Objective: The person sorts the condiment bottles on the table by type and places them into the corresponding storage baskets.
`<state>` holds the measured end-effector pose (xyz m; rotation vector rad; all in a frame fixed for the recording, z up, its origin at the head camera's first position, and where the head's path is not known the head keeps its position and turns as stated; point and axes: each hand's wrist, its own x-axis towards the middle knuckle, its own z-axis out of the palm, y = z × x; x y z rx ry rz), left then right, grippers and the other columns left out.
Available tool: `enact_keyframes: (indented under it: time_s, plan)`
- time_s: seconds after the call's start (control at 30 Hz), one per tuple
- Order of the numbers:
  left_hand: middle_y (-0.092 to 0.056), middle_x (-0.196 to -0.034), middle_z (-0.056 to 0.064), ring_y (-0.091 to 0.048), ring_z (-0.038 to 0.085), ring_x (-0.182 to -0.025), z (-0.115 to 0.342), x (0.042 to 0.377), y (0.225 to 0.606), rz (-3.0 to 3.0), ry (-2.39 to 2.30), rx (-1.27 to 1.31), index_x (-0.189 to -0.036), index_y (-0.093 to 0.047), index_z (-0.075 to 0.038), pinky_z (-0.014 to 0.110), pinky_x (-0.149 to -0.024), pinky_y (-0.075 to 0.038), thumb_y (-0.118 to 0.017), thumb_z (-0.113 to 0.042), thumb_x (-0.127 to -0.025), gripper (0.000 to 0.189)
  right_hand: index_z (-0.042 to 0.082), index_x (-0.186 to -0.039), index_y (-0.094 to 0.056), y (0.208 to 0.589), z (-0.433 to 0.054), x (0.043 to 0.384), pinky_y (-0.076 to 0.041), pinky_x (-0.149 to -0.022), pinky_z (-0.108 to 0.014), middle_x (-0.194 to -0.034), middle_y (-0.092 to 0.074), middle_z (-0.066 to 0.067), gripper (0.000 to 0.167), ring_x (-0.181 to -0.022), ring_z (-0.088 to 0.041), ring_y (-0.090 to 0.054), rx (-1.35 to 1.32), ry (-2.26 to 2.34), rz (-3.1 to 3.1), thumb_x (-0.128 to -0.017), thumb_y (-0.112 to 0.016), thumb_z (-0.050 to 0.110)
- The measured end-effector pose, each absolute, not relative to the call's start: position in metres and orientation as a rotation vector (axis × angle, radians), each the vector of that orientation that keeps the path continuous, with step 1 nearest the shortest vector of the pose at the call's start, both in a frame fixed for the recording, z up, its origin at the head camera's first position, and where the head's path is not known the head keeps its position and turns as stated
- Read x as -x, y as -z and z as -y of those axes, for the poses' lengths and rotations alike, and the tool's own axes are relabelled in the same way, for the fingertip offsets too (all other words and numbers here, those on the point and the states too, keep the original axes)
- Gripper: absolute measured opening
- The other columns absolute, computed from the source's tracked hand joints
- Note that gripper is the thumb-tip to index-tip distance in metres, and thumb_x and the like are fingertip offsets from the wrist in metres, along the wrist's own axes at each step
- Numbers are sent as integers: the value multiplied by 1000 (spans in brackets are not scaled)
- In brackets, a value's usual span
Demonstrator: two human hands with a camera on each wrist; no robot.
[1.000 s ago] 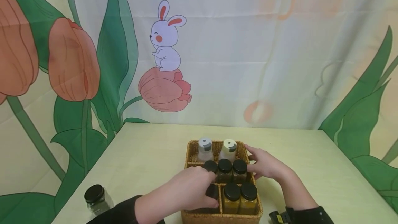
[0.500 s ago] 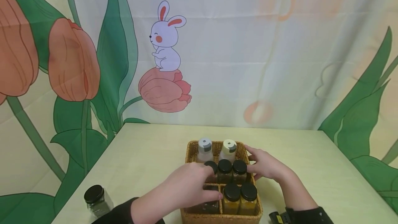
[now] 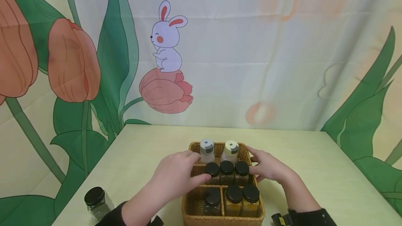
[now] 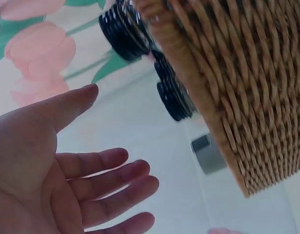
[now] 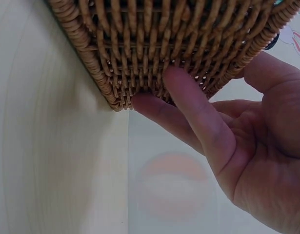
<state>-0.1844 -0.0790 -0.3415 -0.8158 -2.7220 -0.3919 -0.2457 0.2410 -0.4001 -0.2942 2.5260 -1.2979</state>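
Note:
A wicker basket with divided compartments stands on the table. Two bottles with pale caps are in its back section. Three black-lidded jars line the middle one. The front left compartment holds one dark jar; the front right has two jars of yellowish contents. My left hand hovers at the basket's left side, fingers spread and holding nothing; the left wrist view shows its bare palm. My right hand holds the basket's right wall, fingers against the weave outside and thumb at the rim.
One black-lidded glass jar stands apart at the left of the table, near my left sleeve. A printed curtain with tulips and a rabbit hangs behind the table.
My left hand has lifted away from the dark jar in the front left compartment and moved up and left, leaving that jar standing there. The right hand stays put.

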Motion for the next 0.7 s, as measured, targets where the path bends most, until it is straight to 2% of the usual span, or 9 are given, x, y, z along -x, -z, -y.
enact_keyframes:
  time_s: [0.13,0.27,0.53,0.7]
  plan:
    - [-69,-97,-3,-66,16,-82,92,187,344,2705,315,713,-106,-73,-14,33,-66,-55,-76,-61,-83,53,-1,-161,-22,400,-242,246,-60,-59,-43,-145,-42,-41,91,-121,-47,-59,288,1311,-2517,-88,-76,6]
    - [-71,-112,3,-70,24,-95,105,189,348,2702,275,615,-112,-73,-12,41,-74,-58,-75,-63,-83,58,-1,-161,-22,400,-242,246,-60,-59,-43,-145,-41,-41,93,-121,-47,-58,295,1324,-2511,-88,-78,9]
    - [-70,-116,7,-70,30,-98,130,193,353,2736,279,467,-115,-73,-9,49,-76,-57,-75,-61,-84,60,-1,-161,-22,401,-241,246,-60,-57,-43,-145,-42,-41,91,-116,-42,-63,282,1325,-2509,-87,-75,3]
    - [-70,-119,10,-69,34,-101,147,195,354,2779,288,403,-118,-72,-8,53,-78,-57,-76,-57,-85,59,0,-161,-22,401,-242,246,-60,-57,-44,-146,-41,-41,91,-117,-43,-62,286,1325,-2509,-88,-76,6]
